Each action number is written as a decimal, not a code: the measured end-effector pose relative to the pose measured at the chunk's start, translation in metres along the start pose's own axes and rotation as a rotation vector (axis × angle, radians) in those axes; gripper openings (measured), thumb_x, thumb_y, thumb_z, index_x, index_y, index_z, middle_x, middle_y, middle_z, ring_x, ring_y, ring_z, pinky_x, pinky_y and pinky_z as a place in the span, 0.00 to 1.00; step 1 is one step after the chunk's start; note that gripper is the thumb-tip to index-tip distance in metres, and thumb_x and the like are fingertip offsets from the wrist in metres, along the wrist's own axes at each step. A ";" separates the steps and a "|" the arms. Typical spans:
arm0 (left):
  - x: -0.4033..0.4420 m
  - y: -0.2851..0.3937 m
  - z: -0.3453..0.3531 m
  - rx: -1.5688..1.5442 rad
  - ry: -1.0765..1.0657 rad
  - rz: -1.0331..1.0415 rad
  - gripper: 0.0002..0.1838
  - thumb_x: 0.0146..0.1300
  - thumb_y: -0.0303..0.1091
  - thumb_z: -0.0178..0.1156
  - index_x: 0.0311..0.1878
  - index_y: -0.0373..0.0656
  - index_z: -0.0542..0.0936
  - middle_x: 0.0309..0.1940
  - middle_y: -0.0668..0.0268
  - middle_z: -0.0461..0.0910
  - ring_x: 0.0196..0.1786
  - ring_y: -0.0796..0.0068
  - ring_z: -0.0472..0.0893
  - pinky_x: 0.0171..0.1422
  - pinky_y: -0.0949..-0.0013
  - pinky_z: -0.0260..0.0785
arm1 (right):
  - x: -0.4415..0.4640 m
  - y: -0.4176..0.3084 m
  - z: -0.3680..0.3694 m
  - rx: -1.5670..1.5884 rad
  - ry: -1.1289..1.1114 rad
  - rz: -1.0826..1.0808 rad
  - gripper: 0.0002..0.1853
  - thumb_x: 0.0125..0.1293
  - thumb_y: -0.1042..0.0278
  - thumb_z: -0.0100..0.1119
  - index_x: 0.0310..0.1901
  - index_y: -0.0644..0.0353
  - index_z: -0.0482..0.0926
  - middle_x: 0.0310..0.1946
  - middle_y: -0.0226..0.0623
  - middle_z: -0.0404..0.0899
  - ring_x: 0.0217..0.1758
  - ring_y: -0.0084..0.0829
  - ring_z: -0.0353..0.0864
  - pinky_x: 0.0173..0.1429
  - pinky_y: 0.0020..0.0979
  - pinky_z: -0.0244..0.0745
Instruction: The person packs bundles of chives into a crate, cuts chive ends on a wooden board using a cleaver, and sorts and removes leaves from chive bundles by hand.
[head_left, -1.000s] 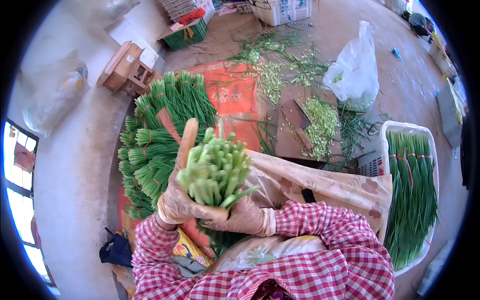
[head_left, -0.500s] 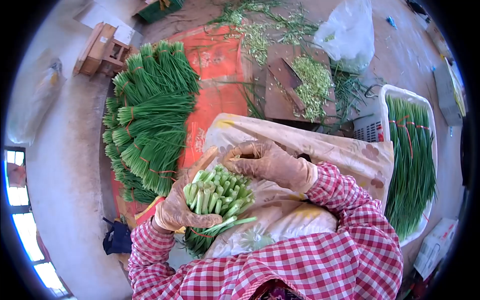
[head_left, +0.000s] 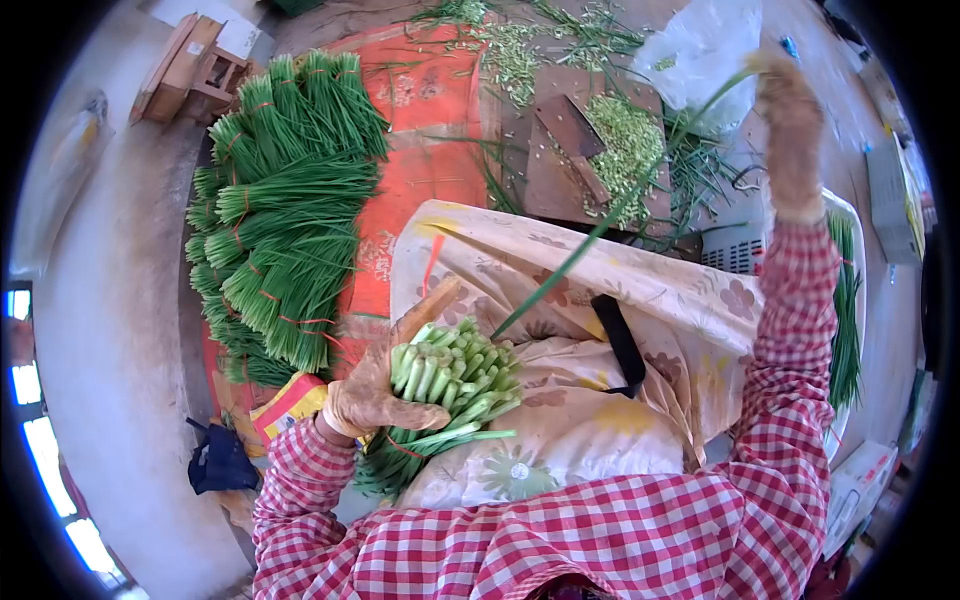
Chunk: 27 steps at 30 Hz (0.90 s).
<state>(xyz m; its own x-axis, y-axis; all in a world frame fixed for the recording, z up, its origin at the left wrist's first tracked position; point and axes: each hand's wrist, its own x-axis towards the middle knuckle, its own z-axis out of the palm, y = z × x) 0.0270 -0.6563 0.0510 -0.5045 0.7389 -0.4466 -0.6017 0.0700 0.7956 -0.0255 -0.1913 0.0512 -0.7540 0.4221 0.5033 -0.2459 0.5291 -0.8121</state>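
Covering the lap, a floral cloth (head_left: pixel 590 455) is the largest item observed. A red sheet (head_left: pixel 425 180) lies beyond its left edge; stacked bundles of green stalks (head_left: pixel 285 200) occupy that sheet's left side. A white crate (head_left: pixel 733 248) of greens stands at the cloth's right edge, partly hidden by the right arm. A clear plastic bag (head_left: pixel 695 45) sits past the far right corner of a cutting board (head_left: pixel 543 185), itself beyond the cloth's far edge.

The hand-held bundle (head_left: pixel 460 370) is over the cloth's left edge, cut ends up. The left hand (head_left: pixel 380 395) is wrapped around it, thumb on the near side, forefinger extended along the far side. The right hand (head_left: pixel 793 130), blurred, is raised near the crate, fingertips pinching the end of 1 long stalk (head_left: pixel 580 250). Whether its lower end touches the bundle cannot be determined.

Chopped pieces (head_left: pixel 625 150) cover the board's right side; a cleaver (head_left: pixel 570 125) lies toward its left edge. 1 red band (head_left: pixel 400 445) encircles the bundle.
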 end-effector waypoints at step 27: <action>0.016 -0.070 -0.006 0.789 0.304 0.078 0.47 0.41 0.55 0.76 0.62 0.42 0.68 0.50 0.57 0.79 0.52 0.63 0.78 0.60 0.62 0.69 | -0.170 -0.037 0.156 0.078 -1.491 -0.314 0.19 0.63 0.54 0.56 0.40 0.65 0.81 0.34 0.51 0.82 0.37 0.45 0.82 0.44 0.41 0.76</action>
<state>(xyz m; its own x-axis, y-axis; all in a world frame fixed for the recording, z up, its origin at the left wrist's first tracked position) 0.0569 -0.6539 -0.0142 -0.7388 0.5568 -0.3798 -0.0075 0.5567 0.8307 0.0164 -0.3977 -0.0504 -0.5622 -0.8252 -0.0550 -0.5028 0.3939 -0.7694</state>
